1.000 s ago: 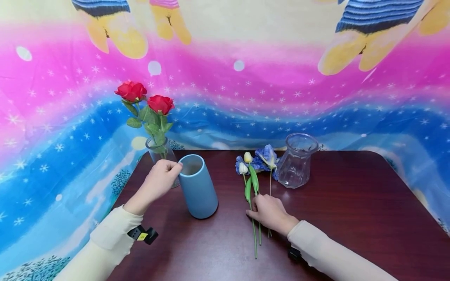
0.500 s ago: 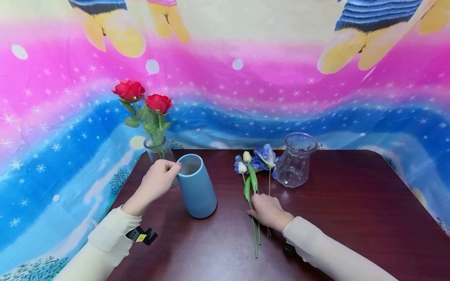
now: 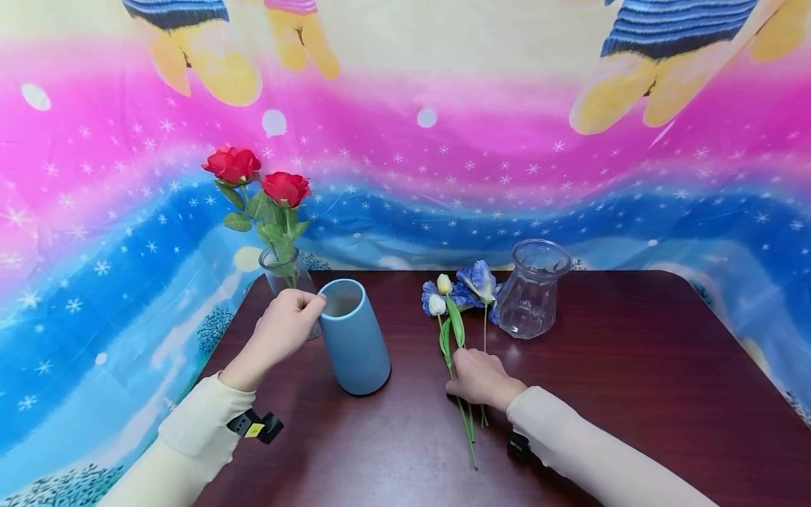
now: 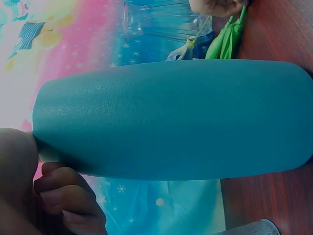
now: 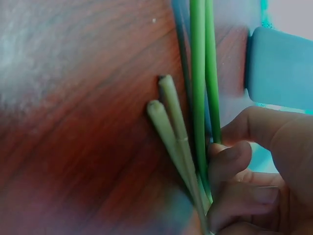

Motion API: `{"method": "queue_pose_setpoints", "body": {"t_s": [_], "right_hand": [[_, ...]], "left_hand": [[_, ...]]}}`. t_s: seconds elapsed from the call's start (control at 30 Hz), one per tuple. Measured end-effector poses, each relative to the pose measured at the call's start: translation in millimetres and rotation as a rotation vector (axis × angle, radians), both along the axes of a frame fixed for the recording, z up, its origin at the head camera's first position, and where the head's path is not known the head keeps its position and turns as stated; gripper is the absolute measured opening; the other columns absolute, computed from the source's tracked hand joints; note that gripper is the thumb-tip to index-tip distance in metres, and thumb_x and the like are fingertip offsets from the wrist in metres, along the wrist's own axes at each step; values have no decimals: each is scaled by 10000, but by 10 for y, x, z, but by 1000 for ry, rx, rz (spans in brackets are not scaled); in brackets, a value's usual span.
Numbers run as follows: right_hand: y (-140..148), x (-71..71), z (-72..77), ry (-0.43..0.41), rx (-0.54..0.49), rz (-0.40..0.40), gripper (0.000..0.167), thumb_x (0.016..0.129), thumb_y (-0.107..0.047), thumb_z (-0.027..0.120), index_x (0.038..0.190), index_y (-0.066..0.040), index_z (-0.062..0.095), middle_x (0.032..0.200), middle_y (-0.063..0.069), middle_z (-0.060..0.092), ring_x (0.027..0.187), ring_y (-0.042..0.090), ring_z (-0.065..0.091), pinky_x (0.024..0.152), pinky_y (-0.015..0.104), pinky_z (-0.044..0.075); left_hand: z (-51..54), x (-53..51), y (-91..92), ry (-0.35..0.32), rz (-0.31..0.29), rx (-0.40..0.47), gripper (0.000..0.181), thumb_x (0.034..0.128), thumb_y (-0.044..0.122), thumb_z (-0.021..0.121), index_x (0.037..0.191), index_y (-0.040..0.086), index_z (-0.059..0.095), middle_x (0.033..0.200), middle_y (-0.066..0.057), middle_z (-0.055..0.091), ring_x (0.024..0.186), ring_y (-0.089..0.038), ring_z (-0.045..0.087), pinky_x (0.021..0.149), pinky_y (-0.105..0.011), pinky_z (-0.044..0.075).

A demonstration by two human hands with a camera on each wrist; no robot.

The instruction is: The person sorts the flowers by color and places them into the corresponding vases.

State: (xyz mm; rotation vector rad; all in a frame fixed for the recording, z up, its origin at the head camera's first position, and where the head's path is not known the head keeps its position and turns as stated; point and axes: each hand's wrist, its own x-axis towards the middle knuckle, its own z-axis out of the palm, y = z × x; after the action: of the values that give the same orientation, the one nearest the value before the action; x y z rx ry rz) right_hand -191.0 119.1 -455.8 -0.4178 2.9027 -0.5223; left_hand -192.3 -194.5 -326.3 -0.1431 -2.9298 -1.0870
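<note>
My left hand [image 3: 288,325] pinches the rim of the blue vase [image 3: 356,345], which stands upright on the table; its thumb and curled fingers show in the left wrist view. Farther right, my right hand [image 3: 483,378] pinches the green stems [image 5: 198,73] of the white tulips [image 3: 437,304] between thumb and fingers, low over the table. Two brownish stems [image 5: 172,117] of the blue-purple flowers [image 3: 479,282] lie beside those fingers; whether they are held too, I cannot tell.
A clear glass vase [image 3: 529,303] stands just right of the flower heads. Behind my left hand, another glass vase [image 3: 279,271] holds two red roses [image 3: 286,189]. A patterned cloth [image 3: 405,162] hangs behind the dark wooden table [image 3: 646,366].
The lower ends of the tulip stems have swung a little to the right, and my right hand has shifted slightly. My left hand stays at the blue vase's rim.
</note>
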Motion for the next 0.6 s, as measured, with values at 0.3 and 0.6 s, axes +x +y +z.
{"method": "queue_pose_setpoints", "body": {"t_s": [0.3, 0.6], "right_hand": [[65, -7, -8, -60, -65, -37, 415, 737, -207, 691, 483, -225, 363, 464, -117, 286, 453, 101, 348, 447, 291, 274], [110, 29, 57, -55, -180, 9, 397, 755, -154, 639, 492, -229, 352, 470, -138, 252, 461, 70, 293, 466, 259, 209]], "left_hand": [[5, 2, -5, 4, -5, 8, 464, 1000, 285, 438, 550, 180, 384, 484, 56, 343, 473, -198, 369, 432, -282, 229], [-18, -19, -3, 6, -8, 24, 460, 996, 268, 441, 549, 174, 380, 488, 57, 331, 473, -194, 351, 438, -275, 224]]}}
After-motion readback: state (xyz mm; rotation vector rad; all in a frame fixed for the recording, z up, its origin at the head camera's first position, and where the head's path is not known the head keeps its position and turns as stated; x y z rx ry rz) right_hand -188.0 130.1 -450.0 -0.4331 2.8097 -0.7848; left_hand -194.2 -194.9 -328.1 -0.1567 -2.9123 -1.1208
